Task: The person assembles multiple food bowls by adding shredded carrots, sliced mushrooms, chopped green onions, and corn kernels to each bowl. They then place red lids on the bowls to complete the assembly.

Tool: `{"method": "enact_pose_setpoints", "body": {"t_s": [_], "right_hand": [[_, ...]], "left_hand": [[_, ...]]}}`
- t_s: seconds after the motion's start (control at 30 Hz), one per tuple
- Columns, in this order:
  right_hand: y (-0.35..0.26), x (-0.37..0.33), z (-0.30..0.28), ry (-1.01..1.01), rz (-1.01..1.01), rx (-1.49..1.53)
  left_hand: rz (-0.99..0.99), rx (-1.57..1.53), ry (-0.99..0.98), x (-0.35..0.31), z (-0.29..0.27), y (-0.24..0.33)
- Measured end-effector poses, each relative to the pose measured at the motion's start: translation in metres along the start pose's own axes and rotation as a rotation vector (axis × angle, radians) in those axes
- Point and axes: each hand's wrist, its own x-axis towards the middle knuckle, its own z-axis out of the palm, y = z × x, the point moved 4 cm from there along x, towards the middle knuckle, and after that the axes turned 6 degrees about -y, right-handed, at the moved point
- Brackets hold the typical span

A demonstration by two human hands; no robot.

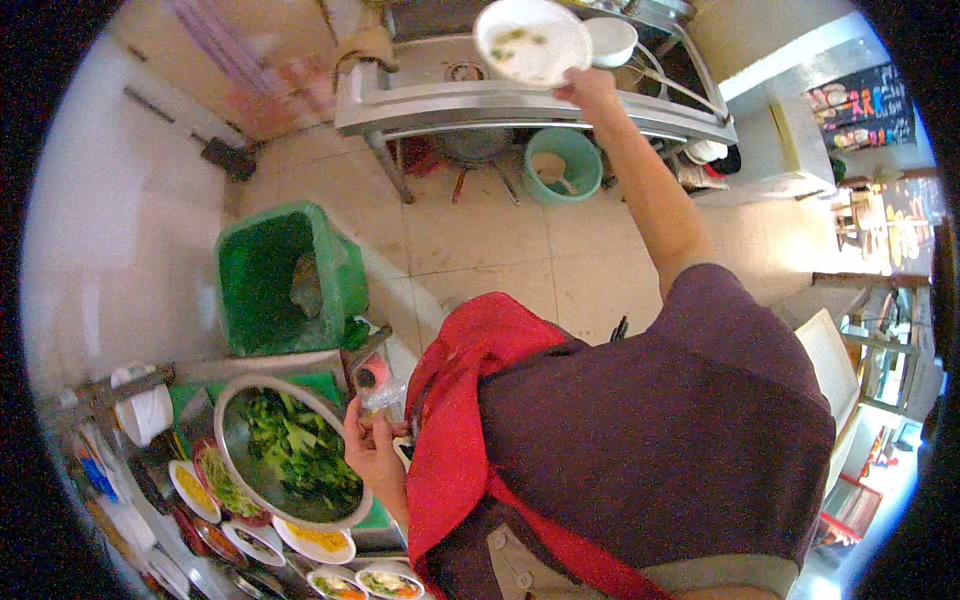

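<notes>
Stretched far out, my right hand grips the rim of a wide white bowl with a few green scraps inside. It holds the bowl over the metal sink counter. My left hand is down at the lower left, beside the rim of a large bowl of green leafy vegetables. Its fingers are bent and pressed together next to a piece of clear plastic; what they pinch is too small to make out.
A green bin stands on the tiled floor at left. Under the metal counter sits a pale green bucket. A smaller white bowl is on the counter. Several dishes of cut food, including shredded greens, crowd the lower-left table.
</notes>
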Motion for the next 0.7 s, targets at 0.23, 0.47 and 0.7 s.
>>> {"method": "enact_pose_setpoints", "body": {"t_s": [0.23, 0.47, 0.7], "right_hand": [[0.055, 0.2, -0.261, 0.405, -0.334, -0.337], [0.028, 0.231, -0.205, 0.402, -0.203, 0.145], [0.013, 0.274, -0.219, 0.086, 0.092, -1.677]], "left_hand": [[-0.111, 0.105, -0.072, 0.049, 0.029, 0.005], [-0.185, 0.168, -0.065, 0.067, 0.066, 0.01], [-0.201, 0.373, -0.112, 0.084, 0.058, -0.021]]}}
